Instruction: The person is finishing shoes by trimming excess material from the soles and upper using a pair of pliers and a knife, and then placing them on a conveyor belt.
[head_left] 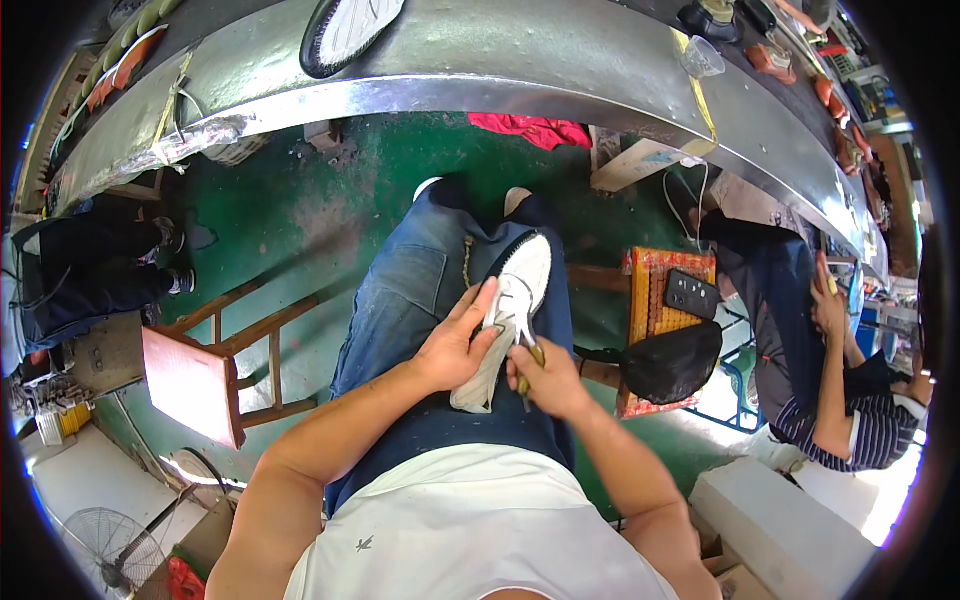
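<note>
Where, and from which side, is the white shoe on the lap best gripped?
Probably at its middle, from the left, by the left hand. The white shoe lies roughly lengthwise on the lap, toe toward the metal bench, so its long left side faces that hand. The right hand, with a yellowish-handled tool, is at the right side.

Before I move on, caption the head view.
Left hand on a white shoe over the lap, right hand holding a tool.

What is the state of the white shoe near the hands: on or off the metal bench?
Off: the white shoe is over the jeans, the left hand touches it; green floor shows between shoe and metal bench.
</note>
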